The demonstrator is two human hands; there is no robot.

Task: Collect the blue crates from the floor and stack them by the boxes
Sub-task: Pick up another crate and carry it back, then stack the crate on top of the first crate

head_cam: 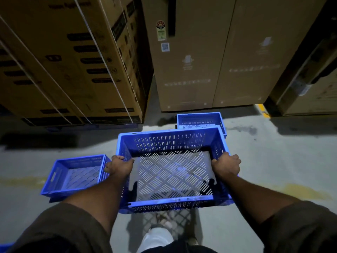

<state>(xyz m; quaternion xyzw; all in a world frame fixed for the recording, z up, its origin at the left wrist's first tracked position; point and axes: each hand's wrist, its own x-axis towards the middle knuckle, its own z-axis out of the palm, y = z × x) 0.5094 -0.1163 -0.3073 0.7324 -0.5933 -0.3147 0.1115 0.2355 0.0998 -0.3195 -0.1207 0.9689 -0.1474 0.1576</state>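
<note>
I hold an empty blue slotted crate (169, 141) in the air in front of me, open side up. My left hand (119, 166) grips its left rim and my right hand (227, 165) grips its right rim. A second blue crate (60, 179) sits on the floor to the left, just beyond my left hand. A third blue crate (200, 118) rests on the floor ahead, at the foot of the tall cardboard boxes (209, 61), partly hidden by the crate I carry.
Strapped cardboard boxes (73, 61) stand on a pallet at the left, more boxes (313, 84) at the right. A narrow gap runs between the left and middle boxes. The concrete floor (273, 152) carries faded yellow lines. My foot shows below the crate.
</note>
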